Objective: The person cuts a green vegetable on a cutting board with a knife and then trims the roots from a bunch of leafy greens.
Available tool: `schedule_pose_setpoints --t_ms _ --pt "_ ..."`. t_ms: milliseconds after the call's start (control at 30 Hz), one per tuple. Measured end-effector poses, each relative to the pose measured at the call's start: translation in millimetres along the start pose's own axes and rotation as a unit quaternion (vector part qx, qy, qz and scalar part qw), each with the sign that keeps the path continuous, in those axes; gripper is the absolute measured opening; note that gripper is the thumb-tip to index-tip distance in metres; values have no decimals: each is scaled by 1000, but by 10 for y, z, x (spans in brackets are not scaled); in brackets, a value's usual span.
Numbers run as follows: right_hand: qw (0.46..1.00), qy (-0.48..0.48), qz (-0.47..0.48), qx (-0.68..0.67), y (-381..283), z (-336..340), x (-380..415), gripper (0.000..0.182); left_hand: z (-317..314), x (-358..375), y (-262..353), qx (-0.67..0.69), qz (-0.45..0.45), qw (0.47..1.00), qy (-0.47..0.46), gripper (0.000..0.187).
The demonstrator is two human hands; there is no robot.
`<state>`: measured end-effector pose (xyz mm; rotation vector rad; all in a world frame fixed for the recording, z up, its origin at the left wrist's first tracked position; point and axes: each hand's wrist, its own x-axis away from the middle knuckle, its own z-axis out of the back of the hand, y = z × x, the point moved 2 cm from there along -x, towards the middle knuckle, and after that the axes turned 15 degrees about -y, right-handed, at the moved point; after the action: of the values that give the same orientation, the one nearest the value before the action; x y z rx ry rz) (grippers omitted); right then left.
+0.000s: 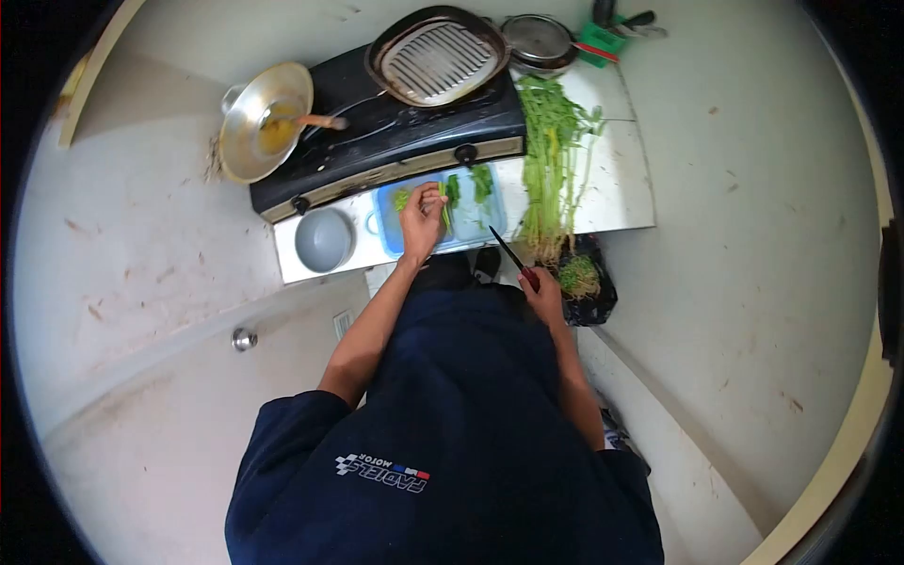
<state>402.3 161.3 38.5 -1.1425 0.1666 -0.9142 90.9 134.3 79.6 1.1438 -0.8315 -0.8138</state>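
Note:
Over the blue cutting board (pixel 383 231), my left hand (pixel 423 218) has its fingers closed on green stems (pixel 445 209). Cut green leaves (pixel 481 183) lie on the board to the right of that hand. My right hand (pixel 542 294) grips the dark red handle of a knife (pixel 509 250), whose dark blade points up and left toward the board's right edge. The blade is apart from the stems. A long bunch of leafy greens (pixel 549 169) lies on the white counter right of the board, its roots toward the front edge.
Behind the board stands a black stove (pixel 377 151) with a grill pan (pixel 443 61) and a metal wok (pixel 247 141). A grey bowl (pixel 323 239) sits left of the board. A black bag (pixel 603 299) with roots hangs below the counter's right part. A green basket (pixel 603 42) stands behind.

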Motion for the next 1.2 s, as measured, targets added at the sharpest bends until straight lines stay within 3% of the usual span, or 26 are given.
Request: schedule_pose_setpoints --t_ms 200,300,467,567,600,700,833,1200 --pt "984 -158 54 66 -308 -225 -580 33 873 449 -131 -34 53 984 166 33" --pt "967 -203 94 120 -572 -331 -842 34 1255 757 -568 -156 -41 960 231 21" --pt "940 -221 155 207 -873 -590 -1304 29 1489 1166 -512 -82 33 958 273 16" --pt "916 -220 208 264 -1001 -767 -1505 27 1635 1228 -421 -76 80 964 241 17" --pt "914 -217 218 265 -1036 -821 -1553 26 1688 1216 -391 -89 59 966 234 16" --pt "925 -192 171 280 -1140 -968 -1660 25 1846 1117 -333 -51 75 972 215 15" --pt "951 -137 96 259 -1321 -1072 -1673 27 2111 915 -334 -51 97 988 110 17" --pt "971 -82 30 223 -1507 -1438 -1320 29 2447 392 -546 -36 39 993 -104 24"
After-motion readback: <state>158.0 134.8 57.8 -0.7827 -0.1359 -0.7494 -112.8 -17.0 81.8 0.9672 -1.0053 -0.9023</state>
